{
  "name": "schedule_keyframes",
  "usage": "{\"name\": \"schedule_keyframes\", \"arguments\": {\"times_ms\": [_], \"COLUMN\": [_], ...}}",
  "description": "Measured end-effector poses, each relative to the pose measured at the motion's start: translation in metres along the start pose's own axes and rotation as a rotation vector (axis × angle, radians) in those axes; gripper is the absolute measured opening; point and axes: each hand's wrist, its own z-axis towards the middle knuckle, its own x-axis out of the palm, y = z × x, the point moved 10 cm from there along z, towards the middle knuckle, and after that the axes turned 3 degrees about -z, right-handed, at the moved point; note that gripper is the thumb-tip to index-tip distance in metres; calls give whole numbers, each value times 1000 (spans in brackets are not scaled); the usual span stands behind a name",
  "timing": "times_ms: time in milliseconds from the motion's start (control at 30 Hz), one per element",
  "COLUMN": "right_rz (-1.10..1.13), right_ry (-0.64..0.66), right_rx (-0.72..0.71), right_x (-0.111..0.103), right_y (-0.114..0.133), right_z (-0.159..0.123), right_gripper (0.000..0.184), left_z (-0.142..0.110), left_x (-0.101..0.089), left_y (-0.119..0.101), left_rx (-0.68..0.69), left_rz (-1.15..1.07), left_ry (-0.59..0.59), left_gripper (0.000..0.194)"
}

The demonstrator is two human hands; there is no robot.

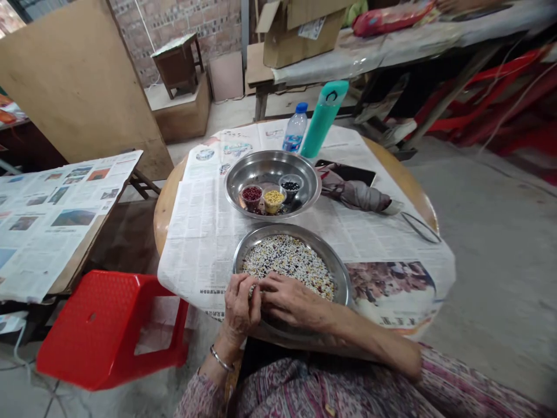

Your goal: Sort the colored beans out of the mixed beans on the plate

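Observation:
Both hands meet over the near left part of a steel plate (347,284) full of mixed grains (285,259), white with black, yellow and red ones among them. My left hand (240,307), with a bracelet at the wrist, is closed, its fingers curled; something small and speckled shows by a finger, too small to name. Against it rests my right hand (290,301), fingers bent inward and fingertips hidden. Beyond the plate stands a steel basin (230,188) holding small clear cups: red beans (252,195), yellow beans (274,198) and black beans (290,186).
Newspaper (187,232) covers the round table. Behind the basin stand a water bottle (295,129) and a teal bottle (324,119). A folded umbrella (359,194) and a dark phone (354,173) lie right. A red stool (100,331) stands left.

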Motion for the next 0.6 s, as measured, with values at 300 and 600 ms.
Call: {"name": "schedule_keyframes", "arguments": {"times_ms": [300, 600], "right_rz": [-328, -353], "right_ry": [-103, -72], "right_rx": [464, 532], "right_x": [-54, -31], "right_y": [-101, -60], "right_z": [-35, -62], "right_gripper": [29, 25], "left_z": [1, 1], "left_x": [0, 2], "left_y": [1, 3], "left_rx": [9, -1], "left_rz": [-20, -33], "left_ry": [-16, 1], "left_gripper": [19, 16]}}
